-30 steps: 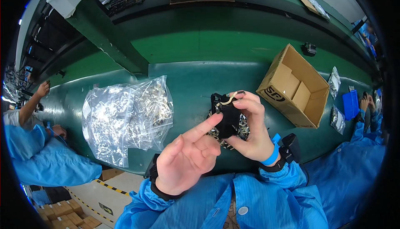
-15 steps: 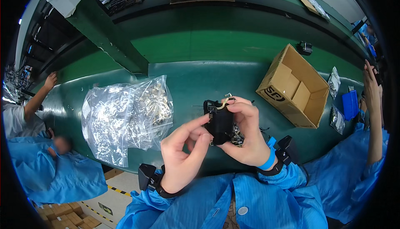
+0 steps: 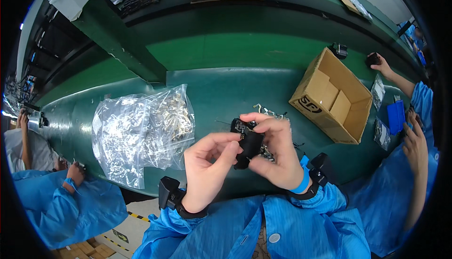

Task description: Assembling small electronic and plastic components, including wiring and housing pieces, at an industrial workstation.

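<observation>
Between my hands, above the table, is a small black plastic housing (image 3: pixel 250 147) with bare electronic parts at its far end. My right hand (image 3: pixel 280 153) grips it along its right side, fingers at the far end and thumb at the near corner. My left hand (image 3: pixel 209 167) pinches at its left edge, thumb and index finger close together. Anything small inside that pinch is hidden. Just beyond and partly under my right hand lies a loose pile of thin flex cables (image 3: pixel 268 110).
Clear plastic bags (image 3: pixel 141 136) of small parts lie at left. An open cardboard box (image 3: pixel 308 103) stands right, with small bags (image 3: pixel 381 135) and a blue bin (image 3: pixel 396 117) beyond it. A black unit (image 3: pixel 339 50) sits behind the box. Co-workers' hands (image 3: pixel 383 66) flank me.
The housing has tilted in my hands, and my right fingers have shifted on it. A pale strip no longer shows across its top. The right co-worker's hand now reaches out with a black part.
</observation>
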Motion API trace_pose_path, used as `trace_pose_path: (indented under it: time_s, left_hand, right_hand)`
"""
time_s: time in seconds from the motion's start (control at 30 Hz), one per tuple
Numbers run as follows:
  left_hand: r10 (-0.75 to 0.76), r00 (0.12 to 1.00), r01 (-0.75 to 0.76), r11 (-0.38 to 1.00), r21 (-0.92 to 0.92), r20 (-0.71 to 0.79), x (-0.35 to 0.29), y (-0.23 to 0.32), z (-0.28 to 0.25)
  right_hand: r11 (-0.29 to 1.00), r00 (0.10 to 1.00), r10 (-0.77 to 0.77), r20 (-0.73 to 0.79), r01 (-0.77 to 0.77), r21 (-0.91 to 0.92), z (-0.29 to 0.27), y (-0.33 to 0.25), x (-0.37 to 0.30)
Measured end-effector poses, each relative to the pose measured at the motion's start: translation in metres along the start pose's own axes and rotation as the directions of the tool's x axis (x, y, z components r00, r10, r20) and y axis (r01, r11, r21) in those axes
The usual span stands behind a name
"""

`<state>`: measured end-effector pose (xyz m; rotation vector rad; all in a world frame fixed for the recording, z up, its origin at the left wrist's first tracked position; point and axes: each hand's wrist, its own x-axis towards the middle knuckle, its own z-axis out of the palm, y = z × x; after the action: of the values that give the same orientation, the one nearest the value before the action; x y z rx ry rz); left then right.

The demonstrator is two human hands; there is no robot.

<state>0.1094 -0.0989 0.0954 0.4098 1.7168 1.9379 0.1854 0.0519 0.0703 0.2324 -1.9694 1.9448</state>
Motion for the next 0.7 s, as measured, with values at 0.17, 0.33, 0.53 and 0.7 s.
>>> trace_pose_path:
  time_s: [0.17,0.33,0.53,0.7]
  left_hand:
    - [-0.022,1.000,0.022,1.000,-0.004,0.007,-0.001,-0.004,0.003]
    - [0.012,1.000,-0.012,0.997,0.076,0.001,0.000,-0.005,0.003]
    - [0.020,0.999,-0.024,0.993,0.118,0.033,0.001,-0.005,0.001]
    - [0.014,1.000,-0.015,0.995,0.095,0.016,0.002,-0.005,0.003]
  right_hand:
    - [0.954,0.970,0.171,-0.173,-0.120,0.275,0.000,0.000,-0.002]
    - [0.936,0.967,0.206,-0.147,-0.152,0.317,-0.003,-0.005,0.002]
    - [0.950,0.962,0.249,-0.113,-0.220,0.221,-0.005,-0.007,0.000]
    - [0.913,0.942,0.330,-0.054,-0.305,0.270,-0.008,-0.012,0.001]
